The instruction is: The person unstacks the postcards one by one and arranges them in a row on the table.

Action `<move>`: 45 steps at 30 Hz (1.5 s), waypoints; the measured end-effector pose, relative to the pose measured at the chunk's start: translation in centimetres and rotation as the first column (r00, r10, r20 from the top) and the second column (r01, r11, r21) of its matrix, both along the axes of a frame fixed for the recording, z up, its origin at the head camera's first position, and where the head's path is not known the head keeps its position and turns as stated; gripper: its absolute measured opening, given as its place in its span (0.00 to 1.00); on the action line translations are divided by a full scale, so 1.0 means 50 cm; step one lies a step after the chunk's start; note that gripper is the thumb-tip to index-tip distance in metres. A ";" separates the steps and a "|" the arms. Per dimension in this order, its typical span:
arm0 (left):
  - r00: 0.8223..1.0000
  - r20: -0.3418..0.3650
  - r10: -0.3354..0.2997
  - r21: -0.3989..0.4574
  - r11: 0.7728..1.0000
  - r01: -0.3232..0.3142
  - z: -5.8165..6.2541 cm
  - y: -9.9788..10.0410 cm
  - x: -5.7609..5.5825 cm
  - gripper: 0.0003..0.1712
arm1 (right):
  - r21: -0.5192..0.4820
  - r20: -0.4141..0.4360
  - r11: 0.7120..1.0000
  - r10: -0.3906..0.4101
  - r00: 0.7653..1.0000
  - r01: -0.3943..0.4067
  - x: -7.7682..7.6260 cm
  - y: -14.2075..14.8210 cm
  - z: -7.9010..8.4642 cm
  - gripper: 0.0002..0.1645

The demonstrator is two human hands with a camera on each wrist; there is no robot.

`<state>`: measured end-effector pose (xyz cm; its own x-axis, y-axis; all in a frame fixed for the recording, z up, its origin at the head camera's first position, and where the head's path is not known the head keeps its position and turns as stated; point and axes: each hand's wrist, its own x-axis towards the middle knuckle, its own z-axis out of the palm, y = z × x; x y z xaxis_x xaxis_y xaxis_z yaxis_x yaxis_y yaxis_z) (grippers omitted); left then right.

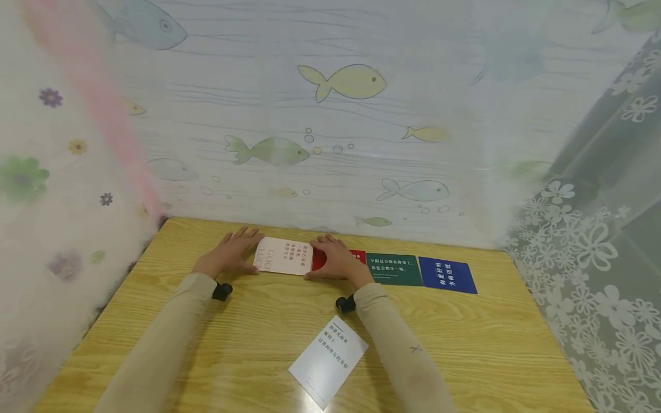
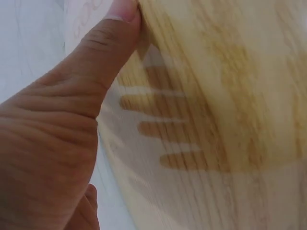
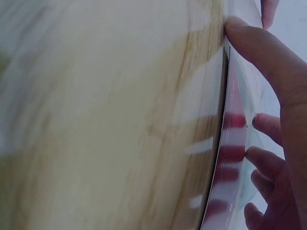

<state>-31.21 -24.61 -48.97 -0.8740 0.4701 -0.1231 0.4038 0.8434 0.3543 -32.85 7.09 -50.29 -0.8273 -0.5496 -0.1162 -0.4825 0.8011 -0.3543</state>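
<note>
A pale pink card (image 1: 284, 256) printed with text lies at the far side of the wooden table, between both hands. My left hand (image 1: 229, 252) is at its left end, the thumb (image 2: 122, 9) extended along the card's near corner. At the other end, my right hand (image 1: 335, 260) has its thumb (image 3: 237, 26) at the near corner and its other fingers spread towards the far edge. That hand partly hides a red card (image 1: 318, 259), which lies right beside the pink one. Rightwards in the same row come a green card (image 1: 395, 278) and a blue card (image 1: 450, 275).
A white card (image 1: 327, 362) lies slanted on the table (image 1: 248, 344), nearer to me, by the right forearm. Behind the table hangs a fish-patterned curtain (image 1: 330, 189). Floral lace (image 1: 594, 275) hangs at the right edge, and a flowered drape (image 1: 67, 229) at the left.
</note>
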 end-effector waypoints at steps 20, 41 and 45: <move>0.990 0.140 0.007 0.053 0.999 -0.014 0.003 0.002 -0.007 0.58 | 0.017 0.022 1.000 -0.010 1.000 0.010 -0.006 0.006 0.001 0.55; 0.999 -0.043 -0.029 0.259 0.965 0.039 -0.035 0.018 0.098 0.49 | -0.175 0.095 0.985 0.026 0.995 -0.009 0.124 0.089 0.063 0.51; 0.996 -0.078 -0.042 0.280 0.958 0.063 -0.041 0.039 0.151 0.47 | -0.197 0.119 0.979 0.074 0.990 -0.050 0.174 0.110 0.065 0.49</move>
